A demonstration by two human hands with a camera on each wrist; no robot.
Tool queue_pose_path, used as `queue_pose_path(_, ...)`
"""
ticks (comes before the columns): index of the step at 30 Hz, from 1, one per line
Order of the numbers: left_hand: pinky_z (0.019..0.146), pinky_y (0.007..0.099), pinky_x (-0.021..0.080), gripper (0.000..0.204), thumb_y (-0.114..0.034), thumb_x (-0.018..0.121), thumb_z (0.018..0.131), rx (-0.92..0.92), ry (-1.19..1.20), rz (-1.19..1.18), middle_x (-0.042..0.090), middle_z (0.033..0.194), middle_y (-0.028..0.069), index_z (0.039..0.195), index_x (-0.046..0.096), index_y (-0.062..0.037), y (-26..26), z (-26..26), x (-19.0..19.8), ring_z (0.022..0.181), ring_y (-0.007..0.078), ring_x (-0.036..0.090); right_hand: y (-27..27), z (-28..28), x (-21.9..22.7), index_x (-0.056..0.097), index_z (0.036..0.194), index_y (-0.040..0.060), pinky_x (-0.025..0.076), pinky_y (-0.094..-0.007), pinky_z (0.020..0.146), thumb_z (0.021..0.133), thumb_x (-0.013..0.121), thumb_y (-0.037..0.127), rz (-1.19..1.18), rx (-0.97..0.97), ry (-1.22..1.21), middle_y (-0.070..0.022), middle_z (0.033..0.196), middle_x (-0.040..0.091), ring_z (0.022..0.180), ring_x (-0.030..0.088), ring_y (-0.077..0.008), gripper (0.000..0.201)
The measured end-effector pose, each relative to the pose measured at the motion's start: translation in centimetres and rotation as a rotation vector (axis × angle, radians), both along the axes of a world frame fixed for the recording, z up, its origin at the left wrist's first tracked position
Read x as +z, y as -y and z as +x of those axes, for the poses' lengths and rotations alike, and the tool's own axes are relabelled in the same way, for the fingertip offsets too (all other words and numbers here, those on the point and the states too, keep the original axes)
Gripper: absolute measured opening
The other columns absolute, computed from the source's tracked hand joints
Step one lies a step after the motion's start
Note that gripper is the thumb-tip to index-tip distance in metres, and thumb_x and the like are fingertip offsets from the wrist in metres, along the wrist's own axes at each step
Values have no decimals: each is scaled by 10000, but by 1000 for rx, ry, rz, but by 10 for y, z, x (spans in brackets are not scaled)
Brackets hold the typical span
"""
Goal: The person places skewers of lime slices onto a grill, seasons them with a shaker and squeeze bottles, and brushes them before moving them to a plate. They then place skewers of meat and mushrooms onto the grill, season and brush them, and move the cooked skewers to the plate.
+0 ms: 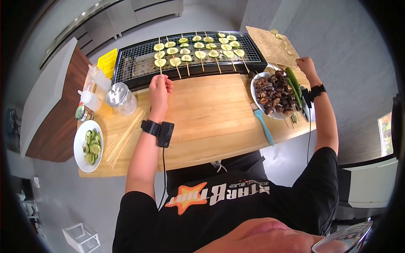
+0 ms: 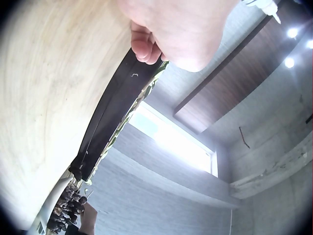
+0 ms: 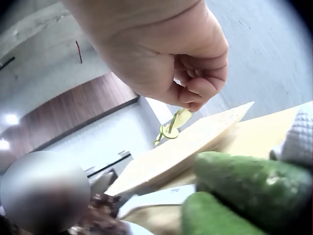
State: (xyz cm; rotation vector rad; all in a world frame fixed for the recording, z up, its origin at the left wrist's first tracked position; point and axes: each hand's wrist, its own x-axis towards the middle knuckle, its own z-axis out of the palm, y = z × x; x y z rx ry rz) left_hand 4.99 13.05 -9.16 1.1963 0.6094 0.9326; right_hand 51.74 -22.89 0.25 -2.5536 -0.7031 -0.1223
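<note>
At the grill's near edge, my left hand (image 1: 159, 90) pinches the lower end of the leftmost skewer of cucumber slices (image 1: 160, 63). Its fingers (image 2: 142, 46) curl in over the grill's black side in the left wrist view. Several more skewers of cucumber slices lie side by side across the wire grill (image 1: 139, 63). On the far right, my right hand (image 1: 308, 69) is curled, fingertips pinching a thin skewer with cucumber slices (image 3: 171, 128) on it. That skewer hangs over a tan board (image 1: 268, 44); most of its stick is hidden by the fingers.
Browned meat skewers (image 1: 274, 95) fill a white plate beside whole cucumbers (image 1: 292, 80) and a blue-handled brush (image 1: 263, 126). A wooden board (image 1: 202, 109) lies in the middle. Bare skewers (image 1: 122, 139), a bowl (image 1: 78, 147), a jar (image 1: 122, 99) and bottles (image 1: 90, 101) stand left.
</note>
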Motion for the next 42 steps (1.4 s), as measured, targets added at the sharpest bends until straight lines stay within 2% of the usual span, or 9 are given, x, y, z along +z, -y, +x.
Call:
queue_pose_path(6,513,235,434,254,-265,487,958,31,-25,26,580,700,37,894,556,-29,0,0,-3,572,101,532,-72,-126,24,645,958,-45,370,-184,481,901,585,118,714,367,-766,25,720,552,588,462,-46,182)
queue_pose_path(10,512,240,439,273,-271,470,963,36,-17,19,584,694,51,878,552,-25,0,1,-4,563,111,538,-124,-237,31,611,1027,-51,369,-161,496,885,588,44,757,503,-1103,-6,775,568,619,467,-41,173)
queue_pose_path(17,506,245,452,334,-330,440,976,64,49,-13,591,677,49,863,546,-34,-2,1,-8,556,116,555,-233,-344,-11,619,948,-25,412,-190,562,889,588,39,752,677,-1450,-31,804,592,655,496,-64,93)
queue_pose_path(19,485,248,450,384,-377,435,980,75,127,-56,577,652,45,845,541,-33,-5,3,-11,533,117,550,-256,-368,-14,628,918,-18,417,-208,549,910,576,78,757,667,-1399,-26,768,579,640,496,-73,109)
queue_pose_path(24,501,224,424,662,-624,240,957,74,279,-190,551,649,-12,755,547,-74,0,-4,2,540,88,519,-304,-393,-27,625,852,-31,426,-228,544,912,574,109,748,668,-1413,-39,720,584,606,505,-96,160)
queue_pose_path(32,532,210,368,665,-674,193,934,32,422,-225,524,698,-50,825,534,-114,-12,-6,-12,603,63,479,-334,-405,-36,651,830,-15,365,-222,458,882,625,168,645,776,-1276,-27,683,575,506,460,-79,192)
queue_pose_path(36,545,218,400,645,-666,197,937,95,375,-217,546,718,-21,829,506,-111,-7,-4,-3,618,80,505,-326,-406,-25,654,921,-9,353,-205,486,906,594,193,456,864,-1135,6,691,545,556,451,-56,211)
queue_pose_path(39,599,251,468,620,-645,225,945,23,373,-217,576,764,42,868,486,-88,-34,-3,-43,663,127,549,-295,-403,-20,632,1051,-12,365,-187,527,933,560,197,367,904,-1051,24,732,541,607,458,-44,251)
queue_pose_path(42,604,288,487,550,-585,259,970,282,362,-322,564,747,73,873,449,-78,-4,-5,0,626,162,545,-239,-396,-9,644,1064,4,382,-190,543,930,568,204,319,976,-967,15,759,564,622,468,-48,252)
